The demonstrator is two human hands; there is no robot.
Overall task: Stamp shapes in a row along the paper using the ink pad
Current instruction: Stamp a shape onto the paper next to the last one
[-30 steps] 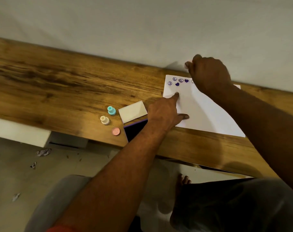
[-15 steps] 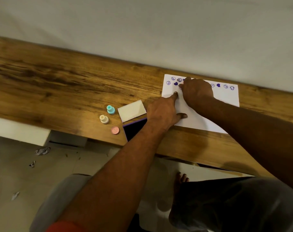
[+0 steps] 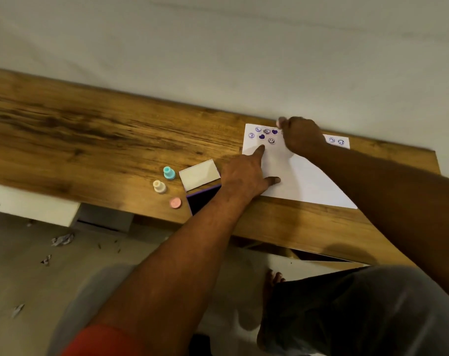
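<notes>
Paper point(image 3: 303, 181) is lying at the table's point(image 3: 90, 140) far right, pinned by the left hand point(image 3: 244, 173), its fingers spread flat. Since half a second ago a new smiley print point(image 3: 271, 141) is showing, and the right hand point(image 3: 301, 137) is lifting away toward one o'clock, fingers pinched on a small pale stamp point(image 3: 280, 122). A second row is starting under the first. Re-inking likely comes next: the ink pad point(image 3: 203, 199) is sitting open at the left hand's seven o'clock.

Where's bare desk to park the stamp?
The long wood stretch left of the teal stamp is bare. It is crowded between the stamps, ink pad, lid and left hand pinning the paper.
</notes>
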